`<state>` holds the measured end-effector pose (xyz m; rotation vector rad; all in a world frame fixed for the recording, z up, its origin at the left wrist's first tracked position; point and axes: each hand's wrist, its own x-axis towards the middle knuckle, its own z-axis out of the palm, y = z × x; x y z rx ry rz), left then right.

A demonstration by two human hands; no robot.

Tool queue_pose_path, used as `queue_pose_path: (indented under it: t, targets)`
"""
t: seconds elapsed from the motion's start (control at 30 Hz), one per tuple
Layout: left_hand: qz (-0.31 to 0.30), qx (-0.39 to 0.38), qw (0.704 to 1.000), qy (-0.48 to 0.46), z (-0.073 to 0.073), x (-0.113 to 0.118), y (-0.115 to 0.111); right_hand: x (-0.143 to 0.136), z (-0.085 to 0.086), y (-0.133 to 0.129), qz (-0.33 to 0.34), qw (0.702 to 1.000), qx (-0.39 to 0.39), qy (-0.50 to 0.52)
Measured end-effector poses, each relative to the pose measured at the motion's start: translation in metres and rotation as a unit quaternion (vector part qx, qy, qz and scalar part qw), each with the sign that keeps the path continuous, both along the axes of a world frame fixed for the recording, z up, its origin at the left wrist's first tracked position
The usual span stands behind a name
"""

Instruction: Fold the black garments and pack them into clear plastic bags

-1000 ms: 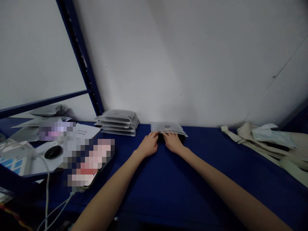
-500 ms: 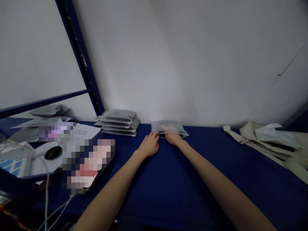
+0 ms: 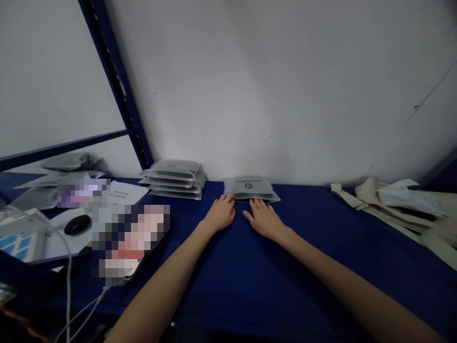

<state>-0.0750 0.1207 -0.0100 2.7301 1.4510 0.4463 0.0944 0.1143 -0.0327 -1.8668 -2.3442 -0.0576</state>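
A frosted plastic zip bag [image 3: 248, 185] with dark print lies flat near the wall, its mouth toward me and slightly parted. My left hand [image 3: 221, 213] rests on the table at the bag's front left corner, fingers stretched forward and their tips touching or just beside that corner. At the bag's front edge lies my right hand [image 3: 266, 218], palm down, thumb apart, fingertips by the mouth. I cannot tell whether those fingertips are just under the film. To the left stands a stack of several similar zip bags [image 3: 174, 174].
The table [image 3: 246, 281] is blue and backs onto a white wall. At left are a phone with a blurred screen [image 3: 137, 243], a black mouse [image 3: 77, 225], papers [image 3: 119, 193], white cables [image 3: 69, 281] and more bags [image 3: 57, 180]. Beige straps or cloth [image 3: 385, 207] lie at right.
My right hand has come out of the bag's mouth toward me, and its fingers now lie at the front edge. My left hand has hardly moved.
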Motion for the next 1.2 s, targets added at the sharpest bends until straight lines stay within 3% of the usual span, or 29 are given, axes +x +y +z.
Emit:
queue_pose_path:
  t: [0.23,0.3,0.37,0.43,0.5,0.7,0.87,0.97,1.07,1.13,1.2]
  targets:
    - [-0.003,-0.002,1.000,-0.031,-0.001,-0.001,0.000,0.007,0.011,0.008,-0.017,1.000,-0.020,-0.009]
    - [0.026,0.001,0.997,-0.069,-0.002,-0.001,0.001,0.003,0.014,0.000,-0.021,0.999,-0.025,-0.011]
    - [0.093,0.004,0.989,-0.115,-0.003,-0.001,0.002,-0.004,0.017,-0.010,-0.034,0.999,-0.039,-0.018]
    - [0.160,-0.003,0.975,-0.156,-0.003,-0.002,0.006,-0.012,0.019,-0.019,-0.051,0.997,-0.052,-0.022]
    - [0.190,-0.029,0.962,-0.194,-0.004,-0.003,0.011,-0.018,0.020,-0.023,-0.063,0.996,-0.052,-0.019]
    - [0.157,-0.162,0.888,-0.401,-0.004,-0.007,0.023,-0.018,0.019,-0.017,-0.057,0.998,-0.024,0.009]
    - [0.182,-0.212,0.834,-0.476,-0.001,-0.003,0.023,-0.023,0.021,-0.019,0.027,0.992,0.017,0.122]
    - [0.203,-0.248,0.796,-0.514,0.001,0.000,0.019,-0.033,0.024,-0.024,0.068,0.967,0.048,0.242]
    - [0.204,-0.291,0.772,-0.527,0.006,0.000,0.014,-0.043,0.030,-0.029,0.065,0.928,-0.040,0.366]
    - [0.198,-0.318,0.765,-0.525,0.009,-0.001,0.011,-0.046,0.034,-0.031,0.036,0.870,-0.169,0.463]
    - [0.197,-0.334,0.763,-0.517,0.012,-0.001,0.007,-0.047,0.037,-0.033,-0.007,0.780,-0.288,0.556]
